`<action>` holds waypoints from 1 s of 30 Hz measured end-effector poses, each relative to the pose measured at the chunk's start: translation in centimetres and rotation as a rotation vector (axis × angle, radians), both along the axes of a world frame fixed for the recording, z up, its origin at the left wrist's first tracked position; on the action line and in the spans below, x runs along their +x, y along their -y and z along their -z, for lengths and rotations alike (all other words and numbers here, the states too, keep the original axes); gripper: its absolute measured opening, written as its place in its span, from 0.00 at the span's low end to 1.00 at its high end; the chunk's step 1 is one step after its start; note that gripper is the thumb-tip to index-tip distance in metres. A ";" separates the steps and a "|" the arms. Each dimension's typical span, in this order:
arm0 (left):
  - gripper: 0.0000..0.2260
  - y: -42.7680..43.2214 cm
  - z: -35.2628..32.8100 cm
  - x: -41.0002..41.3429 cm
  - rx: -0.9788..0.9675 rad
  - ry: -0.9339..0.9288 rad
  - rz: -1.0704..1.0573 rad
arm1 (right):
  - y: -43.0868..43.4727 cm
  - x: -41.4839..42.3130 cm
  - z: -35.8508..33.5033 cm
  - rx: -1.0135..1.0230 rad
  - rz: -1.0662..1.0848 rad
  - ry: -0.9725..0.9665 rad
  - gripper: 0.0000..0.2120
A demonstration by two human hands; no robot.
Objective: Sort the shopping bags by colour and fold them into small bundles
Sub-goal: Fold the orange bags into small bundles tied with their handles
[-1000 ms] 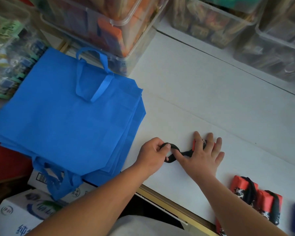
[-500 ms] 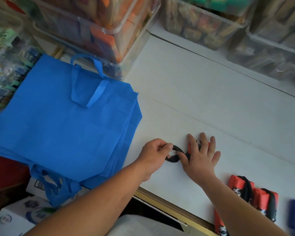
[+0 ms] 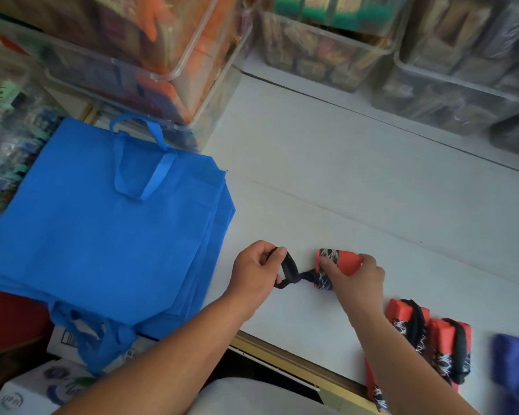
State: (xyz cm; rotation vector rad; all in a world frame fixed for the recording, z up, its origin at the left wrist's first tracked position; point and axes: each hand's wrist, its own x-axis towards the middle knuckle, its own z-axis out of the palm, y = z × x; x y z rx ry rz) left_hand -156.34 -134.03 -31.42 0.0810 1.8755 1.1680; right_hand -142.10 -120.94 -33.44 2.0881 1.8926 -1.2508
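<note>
A small folded red bag bundle point(image 3: 339, 262) with black-and-white pattern lies on the white table point(image 3: 357, 187). My right hand point(image 3: 355, 277) grips it from the right. Its black strap point(image 3: 289, 269) stretches left, pinched by my left hand point(image 3: 256, 269). A stack of flat blue shopping bags point(image 3: 102, 229) lies to the left, hanging over the table's front-left edge. Two finished red bundles point(image 3: 432, 333) wrapped in black straps sit at the front right, with a blue bundle point(image 3: 516, 366) beside them at the frame edge.
Clear plastic bins point(image 3: 168, 64) full of goods stand along the back and left of the table. Cardboard boxes point(image 3: 27, 390) sit below the table's front-left edge. A brass-coloured table edge point(image 3: 285, 357) runs along the front.
My right hand has lifted from pressing flat and now grips the red bundle, which shows. My left hand has pulled the black strap out to the left.
</note>
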 end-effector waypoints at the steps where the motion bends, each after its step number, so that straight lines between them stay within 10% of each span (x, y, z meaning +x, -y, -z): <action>1: 0.09 0.1 -0.2 0.2 -0.002 -0.005 0.004 | 0.0 0.0 0.0 -0.046 0.096 -0.089 0.36; 7: 0.10 0.8 -1.9 -0.1 -0.089 -0.063 0.072 | -1.1 0.6 -2.7 -0.284 0.152 -0.465 0.10; 16: 0.11 0.8 -11.6 1.2 -0.008 0.242 0.298 | 3.0 4.5 -16.7 -0.047 -0.521 -0.682 0.15; 30: 0.13 3.1 -20.5 4.3 0.193 0.036 0.442 | 5.2 5.9 -21.2 -0.097 -0.385 -0.869 0.12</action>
